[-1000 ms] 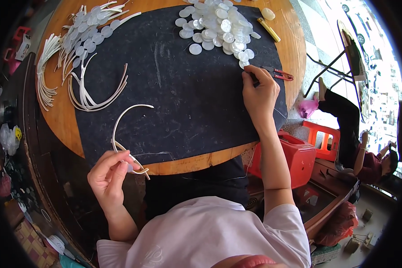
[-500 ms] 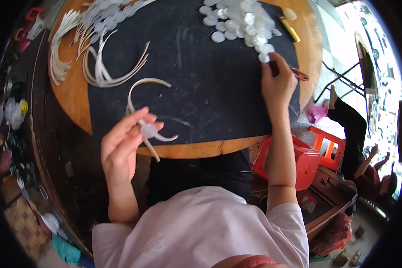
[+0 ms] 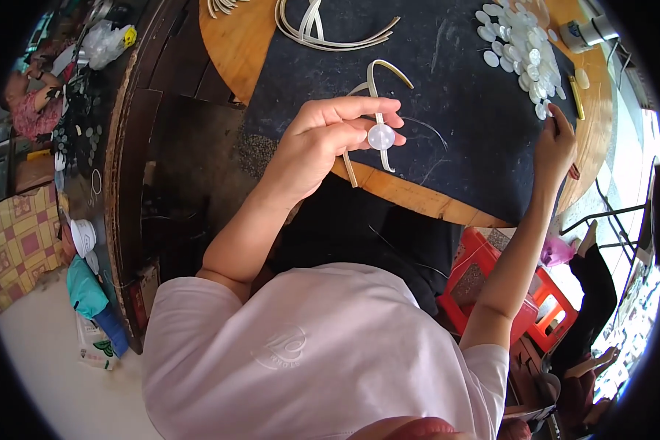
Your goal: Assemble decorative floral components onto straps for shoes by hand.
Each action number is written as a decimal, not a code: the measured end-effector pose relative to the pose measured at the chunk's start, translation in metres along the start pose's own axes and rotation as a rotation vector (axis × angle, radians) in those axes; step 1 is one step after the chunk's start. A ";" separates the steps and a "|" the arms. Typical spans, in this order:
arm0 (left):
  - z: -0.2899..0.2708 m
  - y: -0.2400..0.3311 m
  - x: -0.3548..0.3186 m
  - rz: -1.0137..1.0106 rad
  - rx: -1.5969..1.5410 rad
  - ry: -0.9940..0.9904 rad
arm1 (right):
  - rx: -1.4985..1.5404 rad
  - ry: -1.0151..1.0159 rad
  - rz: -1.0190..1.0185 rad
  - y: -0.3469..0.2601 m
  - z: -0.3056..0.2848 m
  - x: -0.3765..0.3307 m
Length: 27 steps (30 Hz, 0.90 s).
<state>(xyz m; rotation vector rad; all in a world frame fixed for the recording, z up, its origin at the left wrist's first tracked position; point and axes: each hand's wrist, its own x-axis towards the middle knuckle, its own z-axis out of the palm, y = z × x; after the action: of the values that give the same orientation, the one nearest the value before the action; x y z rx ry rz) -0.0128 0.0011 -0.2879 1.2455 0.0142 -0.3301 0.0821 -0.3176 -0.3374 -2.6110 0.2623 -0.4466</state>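
Observation:
My left hand (image 3: 323,136) is closed on a thin cream headband (image 3: 393,70), whose curved band passes between the fingers. A round translucent white disc (image 3: 381,136) sits against the band at my fingertips. Some fine clear thread (image 3: 436,132) trails from there over the dark mat. At the right, my right hand (image 3: 555,147) pinches at a white disc on the near tip of a heap of shiny white discs (image 3: 524,53). Its fingertips partly hide that disc.
More cream headbands (image 3: 323,40) lie at the far left of the dark mat (image 3: 462,81) on a round wooden table (image 3: 411,199). A yellow stick (image 3: 577,95) lies right of the heap. Red plastic stools (image 3: 484,271) stand below the table's right edge. Other people are at the far sides.
The whole view has swung leftward, so the table sits farther right and higher. My left hand still holds the headband and disc; my right hand stays at the heap's near tip.

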 end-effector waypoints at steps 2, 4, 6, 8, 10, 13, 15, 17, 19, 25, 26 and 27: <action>0.003 0.001 -0.006 -0.011 -0.012 0.019 | 0.302 -0.022 0.072 -0.012 -0.015 -0.018; 0.007 0.004 -0.011 -0.011 0.000 -0.004 | 0.716 -0.073 0.178 -0.034 -0.035 -0.044; 0.014 0.008 -0.016 -0.018 0.028 -0.047 | 1.131 -0.122 0.280 -0.053 -0.047 -0.067; 0.023 0.012 -0.020 -0.039 0.054 -0.063 | 1.621 -0.488 0.329 -0.062 -0.050 -0.088; 0.036 0.014 -0.028 -0.078 0.097 -0.087 | 1.761 -0.613 0.375 -0.069 -0.052 -0.109; 0.048 0.006 -0.036 0.008 0.241 -0.094 | 1.911 -0.753 0.449 -0.080 -0.055 -0.136; 0.055 0.003 -0.043 0.052 0.316 -0.096 | 1.922 -0.778 0.533 -0.086 -0.059 -0.151; 0.061 0.002 -0.049 0.053 0.283 -0.065 | 1.940 -0.792 0.524 -0.087 -0.061 -0.164; 0.066 0.000 -0.053 0.053 0.272 -0.054 | 1.964 -0.837 0.520 -0.087 -0.064 -0.174; 0.075 -0.002 -0.061 0.008 0.236 -0.090 | 1.931 -0.829 0.502 -0.086 -0.075 -0.189; 0.078 -0.002 -0.062 -0.009 0.250 -0.099 | 1.882 -0.827 0.471 -0.086 -0.078 -0.190; 0.079 -0.002 -0.063 -0.010 0.252 -0.100 | 1.832 -0.824 0.441 -0.086 -0.079 -0.191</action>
<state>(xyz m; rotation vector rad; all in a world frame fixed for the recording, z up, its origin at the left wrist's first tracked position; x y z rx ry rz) -0.0864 -0.0584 -0.2523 1.4769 -0.1092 -0.4119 -0.1149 -0.2268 -0.2809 -0.7190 0.0382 0.4402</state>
